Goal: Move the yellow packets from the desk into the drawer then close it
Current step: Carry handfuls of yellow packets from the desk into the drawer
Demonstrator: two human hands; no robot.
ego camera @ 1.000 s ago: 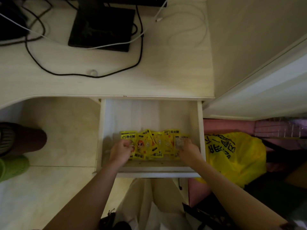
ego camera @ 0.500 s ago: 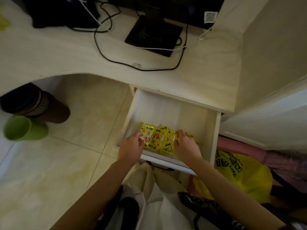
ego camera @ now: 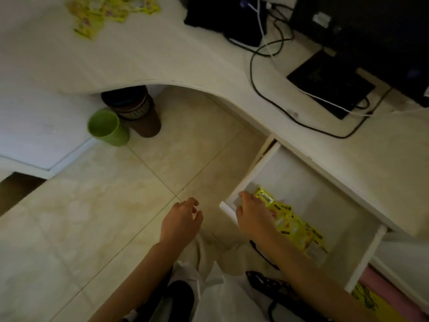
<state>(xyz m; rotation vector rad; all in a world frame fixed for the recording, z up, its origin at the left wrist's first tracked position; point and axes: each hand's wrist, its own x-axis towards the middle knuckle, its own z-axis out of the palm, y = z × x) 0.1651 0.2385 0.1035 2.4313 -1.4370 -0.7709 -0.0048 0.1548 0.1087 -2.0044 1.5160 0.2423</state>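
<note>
Two bare hands sit low in the view. The left hand (ego camera: 181,223) hangs over the floor tiles, fingers loosely curled and apart, holding nothing. At about three o'clock from it, the right hand (ego camera: 253,217) reaches over the near left corner of the open drawer (ego camera: 325,189), fingers spread and resting on or just above the yellow packets (ego camera: 294,226) there; whether it pinches one I cannot tell.

Those packets lie in a loose overlapping row along the drawer's front, running toward four o'clock from the right hand. Far off at eleven o'clock, a second heap of yellow packets on the desk (ego camera: 109,10) remains on the desk (ego camera: 162,56), well apart from both hands, so the job looks partly done.

Risks, as I judge them: packets piled high against the front could catch when the drawer shuts. A reach toward the heap could brush the black cables (ego camera: 257,87) at one o'clock. The green cup (ego camera: 108,127) stands on the floor at ten o'clock.
</note>
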